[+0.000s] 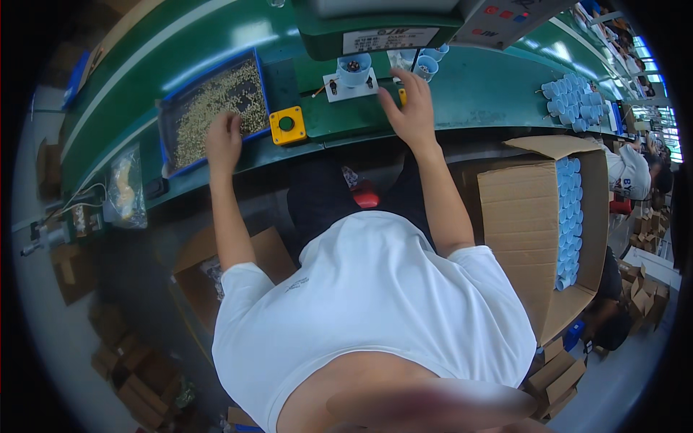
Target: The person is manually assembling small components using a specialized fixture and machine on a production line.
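My left hand [224, 143] is over the near side of a blue-rimmed tray [167, 144] of small brass-coloured metal parts [209, 108]. Its fingers are drawn together; whatever is between them is too small to make out. My right hand [413, 112] is raised beside a white fixture plate [351, 92], thumb and fingers apart, holding nothing. On that plate stands a light-blue plastic cup [354, 69] with dark parts inside, below the head of a green machine [382, 32]. Close to the right hand's thumb is a yellow piece [402, 96], partly covered by the hand.
A yellow box with a green button [287, 125] sits between tray and fixture. More blue cups [427, 66] stand behind my right hand, and a cluster of cups [574, 101] lies farther right. A cardboard box [516, 238] of stacked cups is at my right. A plastic bag [125, 189] hangs left.
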`<state>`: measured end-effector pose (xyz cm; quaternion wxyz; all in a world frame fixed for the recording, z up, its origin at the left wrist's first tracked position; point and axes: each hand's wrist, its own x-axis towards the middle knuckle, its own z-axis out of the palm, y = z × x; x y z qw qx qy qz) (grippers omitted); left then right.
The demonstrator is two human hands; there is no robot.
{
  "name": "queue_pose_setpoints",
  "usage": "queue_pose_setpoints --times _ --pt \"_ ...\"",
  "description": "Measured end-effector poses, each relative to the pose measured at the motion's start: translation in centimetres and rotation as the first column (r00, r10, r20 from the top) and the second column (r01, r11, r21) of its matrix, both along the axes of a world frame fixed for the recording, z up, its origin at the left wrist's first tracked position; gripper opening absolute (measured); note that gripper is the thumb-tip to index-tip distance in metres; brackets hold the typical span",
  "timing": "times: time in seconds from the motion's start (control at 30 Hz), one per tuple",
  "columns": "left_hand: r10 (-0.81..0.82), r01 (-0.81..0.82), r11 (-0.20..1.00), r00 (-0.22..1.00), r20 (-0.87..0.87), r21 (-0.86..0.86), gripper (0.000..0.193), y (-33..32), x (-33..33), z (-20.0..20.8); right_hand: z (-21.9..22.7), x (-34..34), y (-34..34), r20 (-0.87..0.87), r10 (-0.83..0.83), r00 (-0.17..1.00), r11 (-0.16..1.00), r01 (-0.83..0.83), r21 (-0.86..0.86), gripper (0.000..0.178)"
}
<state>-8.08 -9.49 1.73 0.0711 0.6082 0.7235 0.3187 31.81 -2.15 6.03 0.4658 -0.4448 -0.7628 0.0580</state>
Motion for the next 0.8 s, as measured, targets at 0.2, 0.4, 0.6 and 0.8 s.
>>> queue_pose_setpoints --times 0.2,0.4,0.6,0.8 --pt "-0.200 0.180 0.899 0.980 0.007 0.399 0.014 -3.6 8.4 -0.3 -3.2 5.0 -2.5 0.019 -0.051 0.999 0.997 0.050 0.056 0.024" --pt "-0.283 0.252 0.888 0.959 0.027 0.384 0.013 -3.5 9.4 -1.3 -3.2 5.1 -3.1 -0.088 -0.124 0.988 0.992 0.124 -0.010 0.019" --pt "-0.250 0.357 0.882 0.908 -0.338 0.308 0.013 -2.8 10.4 1.9 -2.8 4.5 -2.8 -0.027 -0.186 0.982 0.983 0.186 0.011 0.017" --pt "-0.309 0.393 0.888 0.895 -0.322 0.238 0.013 -1.7 9.2 2.5 -5.1 4.9 -2.1 -0.077 -0.151 0.986 0.988 0.148 -0.039 0.019"
